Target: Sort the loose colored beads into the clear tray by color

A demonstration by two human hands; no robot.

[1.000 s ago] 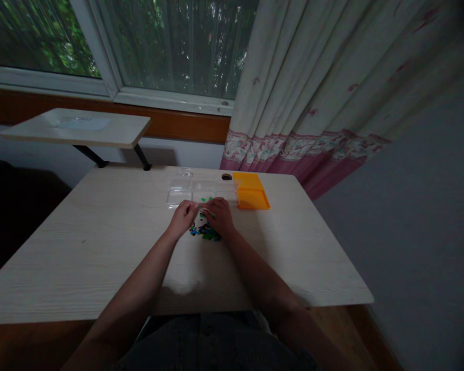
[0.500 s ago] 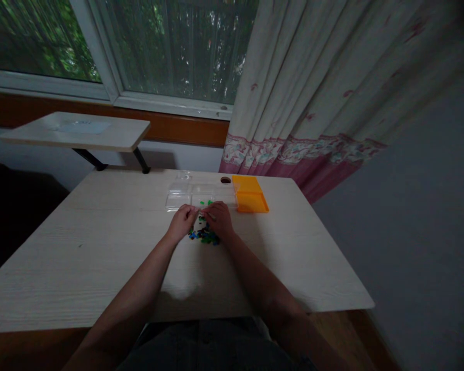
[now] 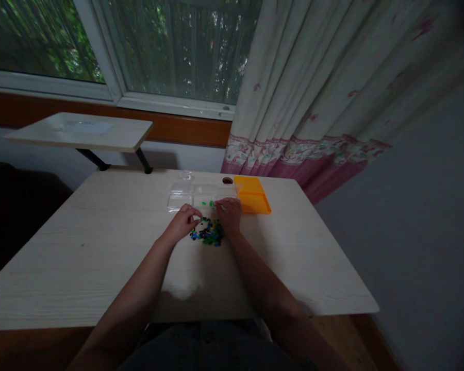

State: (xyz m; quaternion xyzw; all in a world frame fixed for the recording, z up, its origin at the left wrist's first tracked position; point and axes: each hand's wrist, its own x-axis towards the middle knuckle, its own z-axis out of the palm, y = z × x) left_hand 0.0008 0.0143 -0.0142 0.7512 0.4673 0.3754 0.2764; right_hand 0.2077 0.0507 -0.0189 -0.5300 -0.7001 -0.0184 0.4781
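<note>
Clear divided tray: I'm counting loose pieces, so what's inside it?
The clear divided tray holds a few small green pieces in its near middle compartment. The right hand covers part of its near right side, so anything beneath the hand cannot be seen.

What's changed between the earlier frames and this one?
The right hand has moved right, away from the left hand, to beside the green pieces at the clear tray; the hands were together before. The gap exposes more of the pile of small pieces. Whether anything was gripped or released can't be made out. The left hand barely moved; tray and orange box stayed put.
</note>
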